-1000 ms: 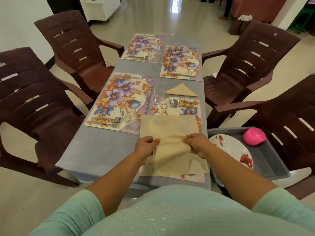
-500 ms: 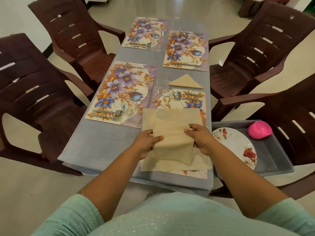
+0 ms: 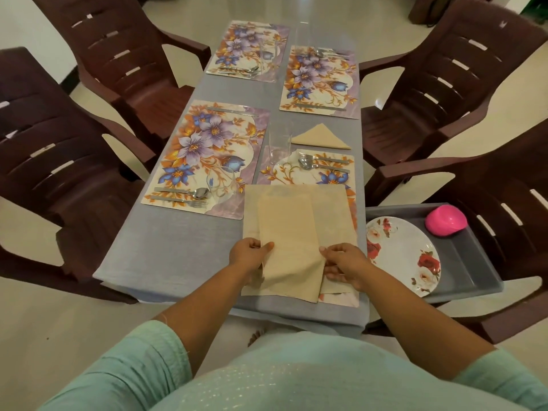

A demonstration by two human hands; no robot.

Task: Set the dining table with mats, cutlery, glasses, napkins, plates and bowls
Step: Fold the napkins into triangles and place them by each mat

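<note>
Head view: the left hand [image 3: 248,253] and right hand [image 3: 344,262] both pinch a half-folded beige napkin [image 3: 290,241] over the grey desk [image 3: 178,247] between brown chairs [image 3: 59,161].

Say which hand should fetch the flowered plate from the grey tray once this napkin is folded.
Right, probably. The right hand pinches the napkin at its edge nearest the flowered plate in the grey tray. The left hand would have to cross over the napkin.
</note>
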